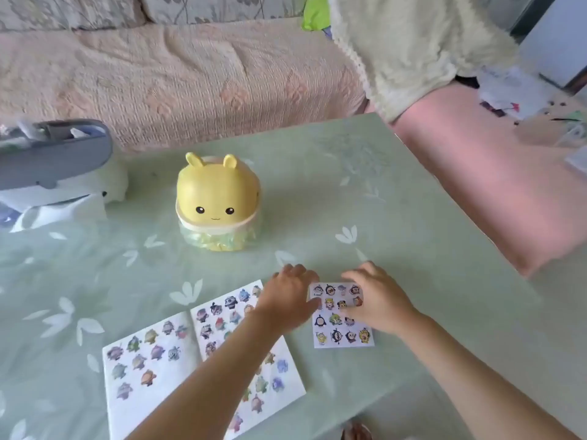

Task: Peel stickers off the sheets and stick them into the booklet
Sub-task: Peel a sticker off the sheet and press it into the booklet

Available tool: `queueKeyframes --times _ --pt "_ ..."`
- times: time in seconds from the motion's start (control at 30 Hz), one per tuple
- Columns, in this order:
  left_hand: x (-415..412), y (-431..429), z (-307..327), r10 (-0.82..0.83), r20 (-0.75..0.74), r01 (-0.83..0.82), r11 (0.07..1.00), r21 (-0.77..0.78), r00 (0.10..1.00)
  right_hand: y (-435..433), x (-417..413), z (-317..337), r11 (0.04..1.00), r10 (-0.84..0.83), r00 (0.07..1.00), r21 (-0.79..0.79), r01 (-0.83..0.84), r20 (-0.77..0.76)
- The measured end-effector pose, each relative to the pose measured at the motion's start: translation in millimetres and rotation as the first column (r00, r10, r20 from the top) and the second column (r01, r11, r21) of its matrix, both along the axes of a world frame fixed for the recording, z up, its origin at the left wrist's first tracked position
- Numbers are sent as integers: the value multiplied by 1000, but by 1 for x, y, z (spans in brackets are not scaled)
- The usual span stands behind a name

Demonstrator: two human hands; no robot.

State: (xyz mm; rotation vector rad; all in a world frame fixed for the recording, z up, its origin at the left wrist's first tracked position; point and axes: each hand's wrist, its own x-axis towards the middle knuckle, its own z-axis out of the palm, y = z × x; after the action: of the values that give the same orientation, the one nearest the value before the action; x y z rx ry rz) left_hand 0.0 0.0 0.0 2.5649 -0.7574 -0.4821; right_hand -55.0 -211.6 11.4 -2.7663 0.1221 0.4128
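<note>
Sticker sheet [341, 325] lies flat on the desk [413, 217]. Open booklet [165, 376] lies just left of the sheet. Left hand [289, 296] rests palm-down at the sheet's left edge, fingers [298, 270] relaxed, gripping nothing. Right hand [378, 300] covers the sheet's upper right, fingers bent onto the stickers; grip cannot be determined.

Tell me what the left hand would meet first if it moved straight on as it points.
Probably only bare table: the left hand points far and rightward, and the yellow container sits left of that line.

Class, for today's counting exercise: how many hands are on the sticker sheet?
2: left hand at the left edge of the sticker sheet, right hand over its right side.
</note>
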Motion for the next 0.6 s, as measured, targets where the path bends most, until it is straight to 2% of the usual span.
queueKeyframes --times 0.13,0.2,0.37,0.5,0.6 --pt "0 -8 -27 -100 310 79 994 80 945 -8 4 -11 999 -2 999 48 0 43" --pt "-6 -7 -36 -97 374 79 995 63 923 -8 4 -14 999 8 998 53 -12 58" --pt "-7 -6 -37 -45 380 45 999 9 924 -7 2 -19 996 28 994 79 -36 103" --pt "-29 -7 -33 -56 387 29 997 75 920 -4 -16 -21 998 20 990 58 -28 141" --pt "-52 -10 -29 -72 324 27 990 140 943 -3 -34 -22 995 -5 992 95 -7 124"
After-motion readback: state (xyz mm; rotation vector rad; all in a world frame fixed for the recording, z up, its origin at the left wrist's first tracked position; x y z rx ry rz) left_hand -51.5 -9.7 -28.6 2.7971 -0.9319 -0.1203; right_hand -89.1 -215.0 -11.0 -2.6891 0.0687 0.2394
